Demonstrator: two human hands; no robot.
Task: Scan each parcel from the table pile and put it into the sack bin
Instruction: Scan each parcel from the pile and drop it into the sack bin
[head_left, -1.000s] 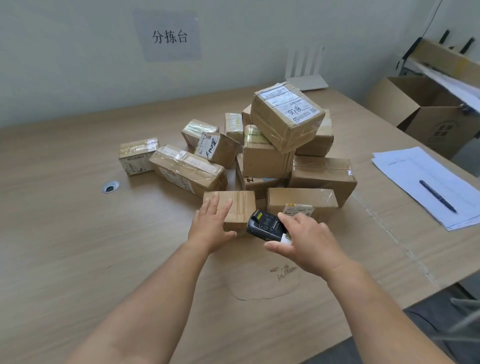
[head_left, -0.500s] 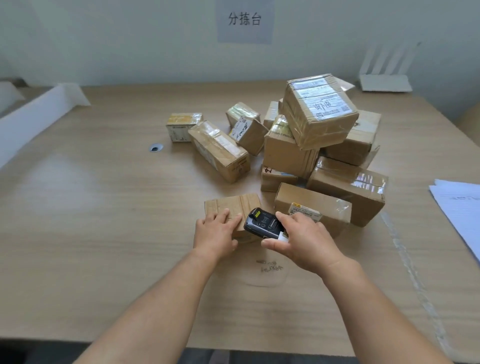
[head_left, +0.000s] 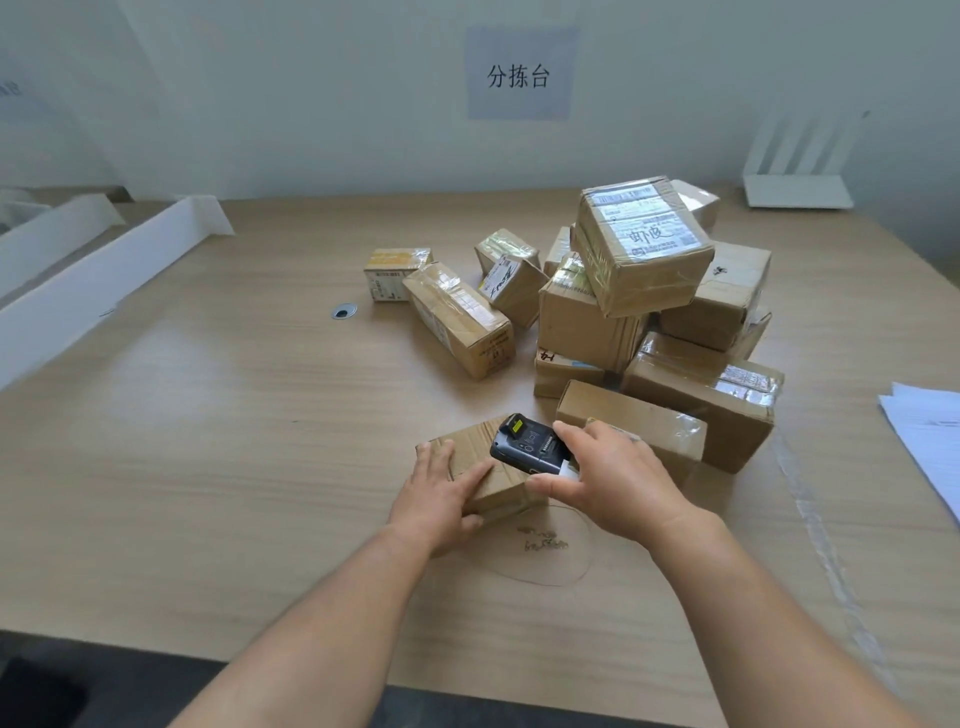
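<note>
Both bare forearms reach forward over the wooden table (head_left: 208, 441), meeting just on the near side of the parcel pile (head_left: 644, 244). The left hand (head_left: 441, 493) lies palm down on a small parcel (head_left: 470, 441), its fingers straight and slightly spread across the top, pressing on it, with the thumb at the near edge. The right hand (head_left: 618, 483) is turned with its back up and pinches a handheld scanner (head_left: 530, 447) between thumb and fingers, holding it just over the right end of that parcel.

The small parcel is a flat, brown cardboard block with ribbed tape strips across its top. It sits flat on the table, near the pile but apart from it, at the pile's near-left corner. Its long axis runs left to right, slightly slanted toward the pile.

The scanner is black, hard plastic with rounded corners. Its yellow-labelled head end points away from the person and leftward.

The pile itself is glossy taped cardboard boxes stacked loosely, the top one tilted with a white printed label.
</note>
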